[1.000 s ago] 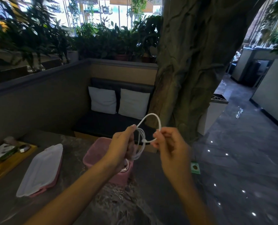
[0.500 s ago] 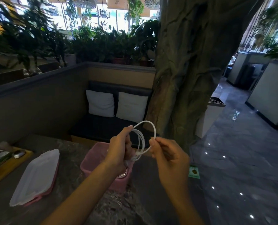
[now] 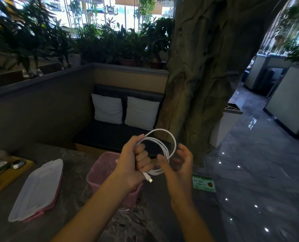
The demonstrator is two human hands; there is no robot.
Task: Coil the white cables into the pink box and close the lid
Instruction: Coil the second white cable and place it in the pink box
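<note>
Cable (image 3: pixel 164 147) now fully looped, left hand (image 3: pixel 133 163) fisted on coil, right hand (image 3: pixel 178 163) just let go, spread; next into pink box (image 3: pixel 99 170)

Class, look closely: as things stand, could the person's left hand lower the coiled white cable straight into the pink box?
Probably yes. The left hand grips the white cable just above the pink box, whose lid lies off to the side.

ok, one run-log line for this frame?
phase: coiling | left hand: grips white cable coil | right hand: open beside coil | pink box: open | lid: on table
</note>
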